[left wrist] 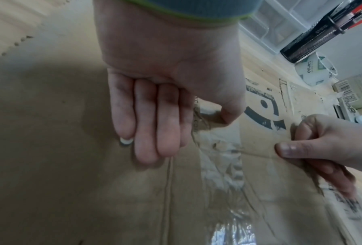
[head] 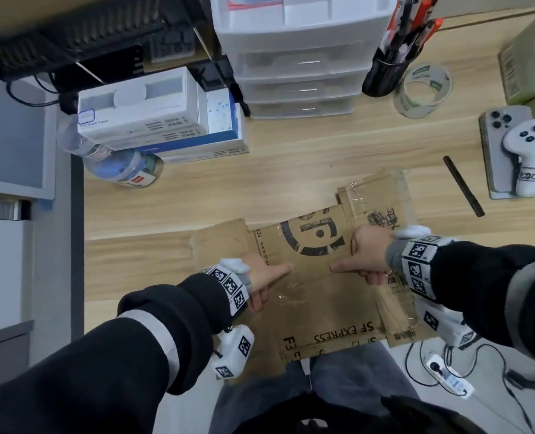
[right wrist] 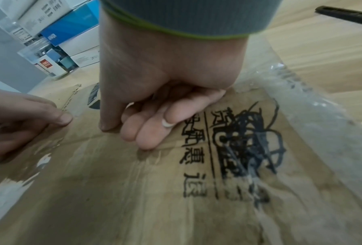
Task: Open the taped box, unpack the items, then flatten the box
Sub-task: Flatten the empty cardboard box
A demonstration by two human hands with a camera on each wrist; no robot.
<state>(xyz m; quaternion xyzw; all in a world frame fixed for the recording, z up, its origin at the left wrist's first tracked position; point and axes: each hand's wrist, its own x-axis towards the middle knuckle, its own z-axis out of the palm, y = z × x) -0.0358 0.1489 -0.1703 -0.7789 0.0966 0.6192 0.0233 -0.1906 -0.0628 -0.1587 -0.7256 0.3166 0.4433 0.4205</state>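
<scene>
- The flattened brown printed cardboard box [head: 311, 289] lies at the light wooden desk's [head: 291, 158] front edge, overhanging it.
- The left hand [head: 261, 277] presses with straight fingers. The right hand [head: 369, 255] presses with curled fingers. Neither grasps anything.
- Risk: with the pressure eased, the taped creases may spring back up.

Right hand [right wrist: 165, 102] thumb pressing flattened box [right wrist: 134, 190], left hand [right wrist: 22, 119] thumb pressing nearby

Logged on your light wooden desk [head: 291, 158]: white plastic drawer unit [head: 300, 57], black mesh pen cup [head: 383, 73], clear tape roll [head: 422, 89], grey smartphone [head: 494, 133] under white controller [head: 529, 145].
</scene>
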